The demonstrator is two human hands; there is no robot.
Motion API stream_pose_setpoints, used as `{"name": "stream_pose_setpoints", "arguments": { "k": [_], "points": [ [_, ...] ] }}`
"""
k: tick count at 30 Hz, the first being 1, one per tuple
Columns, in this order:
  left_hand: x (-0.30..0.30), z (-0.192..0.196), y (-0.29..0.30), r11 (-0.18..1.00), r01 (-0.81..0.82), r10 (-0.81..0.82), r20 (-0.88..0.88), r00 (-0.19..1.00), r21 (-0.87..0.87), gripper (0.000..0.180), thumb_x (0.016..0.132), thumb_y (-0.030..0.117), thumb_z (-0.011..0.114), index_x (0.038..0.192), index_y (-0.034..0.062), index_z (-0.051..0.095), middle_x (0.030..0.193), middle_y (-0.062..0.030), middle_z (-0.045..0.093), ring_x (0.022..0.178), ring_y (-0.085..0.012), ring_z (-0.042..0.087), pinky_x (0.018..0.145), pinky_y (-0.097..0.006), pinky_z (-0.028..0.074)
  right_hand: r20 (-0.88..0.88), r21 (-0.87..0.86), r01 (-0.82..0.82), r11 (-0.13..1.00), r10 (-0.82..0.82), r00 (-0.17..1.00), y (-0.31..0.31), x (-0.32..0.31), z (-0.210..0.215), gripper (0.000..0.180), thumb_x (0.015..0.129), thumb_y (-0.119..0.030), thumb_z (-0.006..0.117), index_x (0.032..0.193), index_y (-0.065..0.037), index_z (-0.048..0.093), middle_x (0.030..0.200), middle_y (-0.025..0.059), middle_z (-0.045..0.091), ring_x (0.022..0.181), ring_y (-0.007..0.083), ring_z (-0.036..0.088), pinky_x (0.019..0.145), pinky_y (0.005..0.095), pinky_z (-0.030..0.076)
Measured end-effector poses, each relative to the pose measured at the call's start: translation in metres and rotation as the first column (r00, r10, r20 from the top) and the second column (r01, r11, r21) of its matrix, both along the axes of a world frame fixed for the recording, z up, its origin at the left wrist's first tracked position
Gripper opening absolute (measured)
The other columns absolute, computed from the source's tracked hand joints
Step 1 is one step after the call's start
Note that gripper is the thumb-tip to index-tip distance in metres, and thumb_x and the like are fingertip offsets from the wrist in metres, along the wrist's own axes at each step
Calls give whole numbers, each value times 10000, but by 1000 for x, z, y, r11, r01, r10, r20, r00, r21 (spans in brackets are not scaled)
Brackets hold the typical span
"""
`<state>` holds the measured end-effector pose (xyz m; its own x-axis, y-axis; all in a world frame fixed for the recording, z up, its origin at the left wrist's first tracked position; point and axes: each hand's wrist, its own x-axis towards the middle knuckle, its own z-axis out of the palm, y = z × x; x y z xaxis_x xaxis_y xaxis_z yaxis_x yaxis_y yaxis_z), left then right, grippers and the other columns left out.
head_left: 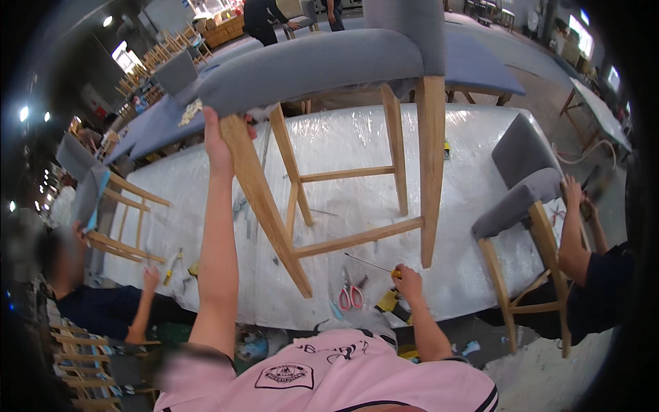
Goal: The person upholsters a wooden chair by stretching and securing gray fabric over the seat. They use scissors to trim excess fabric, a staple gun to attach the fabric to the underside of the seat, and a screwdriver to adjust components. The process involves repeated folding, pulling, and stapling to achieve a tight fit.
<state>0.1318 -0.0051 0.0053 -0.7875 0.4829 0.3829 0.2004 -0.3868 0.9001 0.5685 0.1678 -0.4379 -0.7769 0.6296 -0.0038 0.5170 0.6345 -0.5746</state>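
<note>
A grey upholstered chair [316,63] with light wooden legs stands tilted in front of me over the plastic-covered table. My left hand [218,145] is closed around the top of its near left leg, just under the seat corner. Low on the right, my right hand [410,283] grips a screwdriver [367,262] by its yellow handle, and the thin shaft points left, below the chair's lower rail. Close by on the table's near edge lie red-handled scissors [351,296] and a yellow and black tool [392,306] whose kind I cannot make out.
On the right, a co-worker's hands [572,192] are at another grey chair [532,185]. A second co-worker [103,302] sits left beside a chair [130,213] lying on its side. A yellow-handled tool [168,277] rests on the plastic-covered table [329,144]. Blue-topped tables [480,65] stand beyond.
</note>
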Motion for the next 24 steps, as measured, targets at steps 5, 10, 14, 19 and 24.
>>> {"name": "stream_pose_setpoints", "arguments": {
  "k": [5,10,14,19,24],
  "points": [
    [-25,-17,8,990,-128,134,-100,986,63,751,1030,705,374,1120,8,642,926,-144,710,669,-225,694,632,-343,571,-288,-222,104,969,-168,943,-39,52,87,275,923,-222,744,1120,-36,694,890,151,741,758,246,714,675,371,535],
    [27,-3,-2,975,73,-68,-27,997,210,672,1051,669,365,1286,73,572,908,-121,687,692,-197,687,625,-328,579,-94,-485,125,866,-194,977,-78,22,194,301,965,-242,723,1154,-9,704,886,143,739,755,115,660,658,301,513],
    [32,-7,-18,987,41,-21,-129,991,152,694,1032,706,355,1402,131,474,904,-111,670,716,-181,687,623,-312,593,136,-588,-252,769,402,906,-83,-15,258,299,965,-206,722,1203,-28,701,856,62,721,611,92,584,532,292,472],
    [59,-3,-28,998,-53,58,-182,982,28,728,1029,660,406,1514,117,384,1025,-120,671,778,-194,700,636,-332,603,-118,-681,-240,692,220,968,-31,16,286,307,976,-197,712,1233,-28,697,804,4,663,608,51,547,528,233,448],
    [54,-12,-30,986,35,-14,-132,991,164,686,1063,562,481,1548,100,333,912,-62,638,637,-130,616,547,-290,540,-625,-476,-269,837,-107,773,-78,-68,318,282,1026,-180,655,1263,-30,681,770,-1,636,591,45,524,521,221,420]
  ]
}}
